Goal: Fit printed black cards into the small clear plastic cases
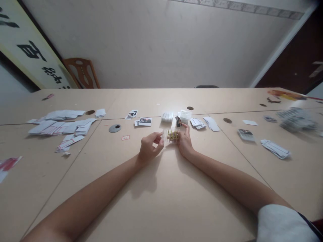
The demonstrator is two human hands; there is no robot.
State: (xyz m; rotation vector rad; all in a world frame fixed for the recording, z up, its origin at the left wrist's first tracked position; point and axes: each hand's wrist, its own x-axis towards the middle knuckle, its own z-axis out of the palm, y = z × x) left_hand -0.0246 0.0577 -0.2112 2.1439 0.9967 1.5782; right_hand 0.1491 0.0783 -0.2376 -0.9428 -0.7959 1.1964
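A: Holding what, mid-worktop (161, 201)?

B: Gripping a clear case (172, 136) with gold-coloured pieces in the right hand (185, 143); reaching to its left edge with the left hand (148, 148), contact unclear.

A: Noting what beyond?

B: Logging two clear stacks (167, 117) and, between them, a dark printed card (178, 121).

A: Farther left?

B: Recording spread white slips (64, 115), well apart from the hands.

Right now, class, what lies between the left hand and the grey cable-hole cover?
In the head view, a small red-bordered label lies on the table between the left hand and the grey cable-hole cover.
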